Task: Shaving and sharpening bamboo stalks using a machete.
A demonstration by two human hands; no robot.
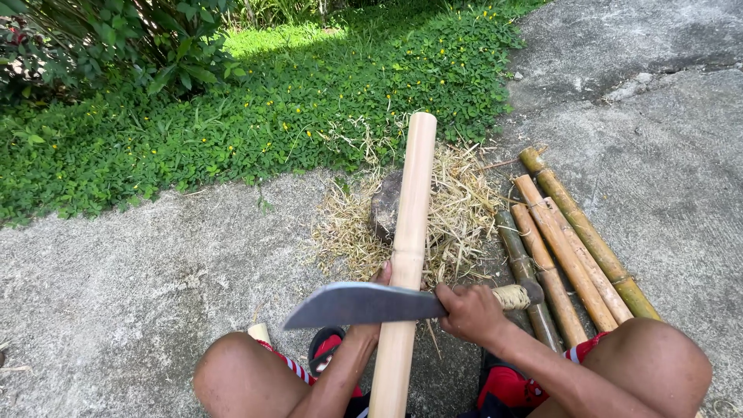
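- Right hand (468,310) fingers curled tight around the twine-wrapped handle of a big knife (364,304); broad grey blade points to the person's left, lying across the pole.
- Left hand (379,280) mostly hidden behind the blade; fingertips show just above it, pressed against the left side of the peeled bamboo pole (410,232). Cannot tell if the fingers wrap fully round it.
- Peeled bamboo pole is pale, smooth, running from between the knees away from the person; far end rests over a dark block (385,207) on the concrete.
- Pile of dry shavings (457,209) spread around the block and under the pole.
- Bundle of unpeeled bamboo poles (569,248), green-brown, lies side by side on the concrete ground (124,286), just to the right of the shavings, near the right knee.
- Bare knees at both lower corners; red-and-white shorts.
- Green ground cover (232,116) with small yellow flowers beyond the concrete.
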